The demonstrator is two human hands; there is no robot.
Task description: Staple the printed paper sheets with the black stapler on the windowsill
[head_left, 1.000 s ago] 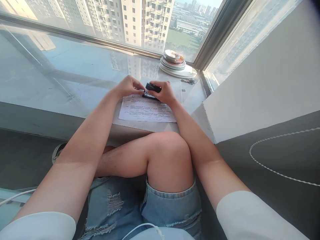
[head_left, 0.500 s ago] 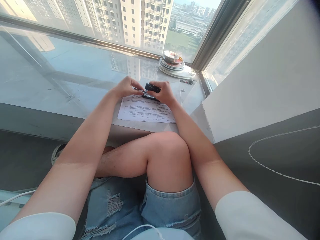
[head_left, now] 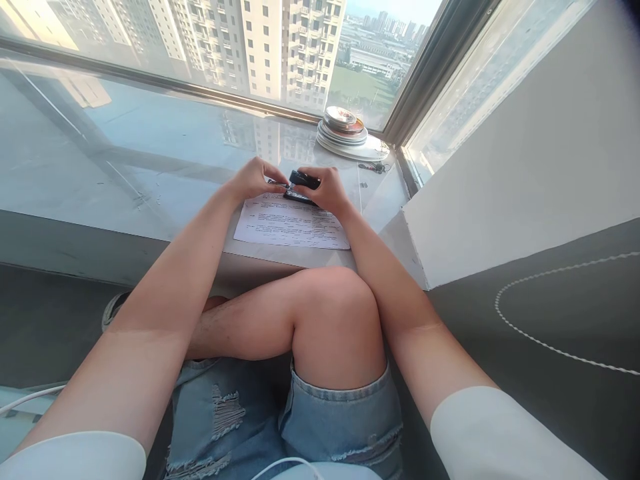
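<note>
Little shifts — the black stapler (head_left: 303,185) gapes open; right hand (head_left: 326,191) grips it, left hand (head_left: 254,179) pinches its metal tip.

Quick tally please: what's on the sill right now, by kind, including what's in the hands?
Stapler: 1, black, pinched between left hand and right hand
Paper sheet: 1
Disc stack: 1 stack, pieces too blurred to count
Small dark item: 1, too small to identify
Total: 4
</note>
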